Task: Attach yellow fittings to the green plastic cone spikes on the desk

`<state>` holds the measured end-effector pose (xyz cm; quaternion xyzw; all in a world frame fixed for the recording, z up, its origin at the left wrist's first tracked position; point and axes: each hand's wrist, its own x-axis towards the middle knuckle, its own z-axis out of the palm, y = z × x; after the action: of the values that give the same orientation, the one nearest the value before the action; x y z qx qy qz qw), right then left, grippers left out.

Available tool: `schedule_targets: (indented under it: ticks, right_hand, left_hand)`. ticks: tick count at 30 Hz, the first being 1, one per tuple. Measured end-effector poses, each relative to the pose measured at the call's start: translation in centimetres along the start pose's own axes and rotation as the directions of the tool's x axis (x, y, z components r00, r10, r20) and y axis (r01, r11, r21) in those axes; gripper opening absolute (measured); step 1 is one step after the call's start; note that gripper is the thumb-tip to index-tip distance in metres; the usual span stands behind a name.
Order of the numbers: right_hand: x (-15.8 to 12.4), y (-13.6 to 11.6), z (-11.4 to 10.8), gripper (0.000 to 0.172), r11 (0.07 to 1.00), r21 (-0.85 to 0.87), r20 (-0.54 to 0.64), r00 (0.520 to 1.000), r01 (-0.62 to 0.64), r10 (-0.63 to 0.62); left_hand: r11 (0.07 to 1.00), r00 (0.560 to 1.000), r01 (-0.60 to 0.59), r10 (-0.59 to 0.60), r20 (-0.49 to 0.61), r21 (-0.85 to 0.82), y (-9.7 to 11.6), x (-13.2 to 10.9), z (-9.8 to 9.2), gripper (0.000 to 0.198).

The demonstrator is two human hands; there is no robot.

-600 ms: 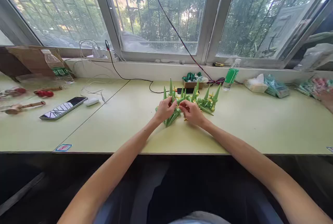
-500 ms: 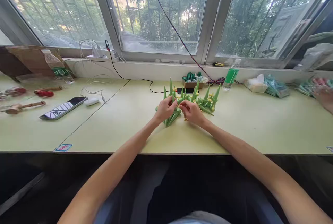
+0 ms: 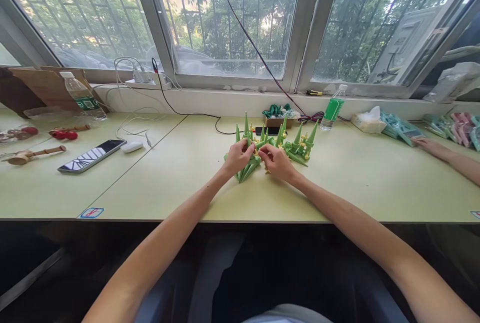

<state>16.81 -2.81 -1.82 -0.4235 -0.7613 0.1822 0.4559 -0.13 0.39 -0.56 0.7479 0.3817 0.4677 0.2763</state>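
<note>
1. Counter (image 3: pixel 172 178): We find it bearing all the parts; its bare front strip presumably leaves the forearms room.
2. Green spikes (image 3: pixel 245 172): We locate them mid-counter, under and behind both hands. Some point upward, others lie flat. Such close grouping likely keeps every piece within short reach.
3. Phone on the left (image 3: pixel 92 156): We note it flat and well apart, probably to keep the work area free.
4. Left hand (image 3: pixel 237 158): We see its fingers closed in a pinch among the spikes, apparently to steady the work.
5. Right hand (image 3: pixel 277 162): We see it pinching too, fingertips just beside the left's, which suits fine fitting.
6. Yellow piece (image 3: pixel 257 152): We judge it gripped between both hands; fingers hide most of it.
</note>
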Motion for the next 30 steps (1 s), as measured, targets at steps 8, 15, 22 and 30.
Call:
schedule_targets:
  ticks: [8, 15, 22, 30]
  right_hand:
    - [0.0, 0.3, 0.0, 0.039, 0.995, -0.089, 0.008, 0.999, 0.036, -0.035]
    - [0.0, 0.3, 0.1, 0.042, 0.998, -0.061, -0.005, 1.000, -0.002, 0.002]
    - [-0.1, -0.1, -0.1, 0.024, 1.000, 0.007, 0.046, 0.999, -0.008, 0.008]
    - [0.0, -0.1, 0.0, 0.043, 0.995, -0.096, 0.014, 0.999, 0.038, -0.036]
  left_hand:
    - [0.998, 0.998, -0.040, 0.038, 0.044, 0.056, 0.4, -0.3, 0.0, 0.021]
    - [0.997, 0.999, -0.042, 0.040, 0.033, 0.072, 0.7, -0.4, 0.0, 0.022]
    - [0.995, 1.000, -0.022, 0.020, 0.017, 0.096, 0.6, -0.3, 0.0, 0.021]
    - [0.995, 0.998, -0.054, 0.050, 0.046, 0.084, 1.0, -0.6, -0.1, 0.022]
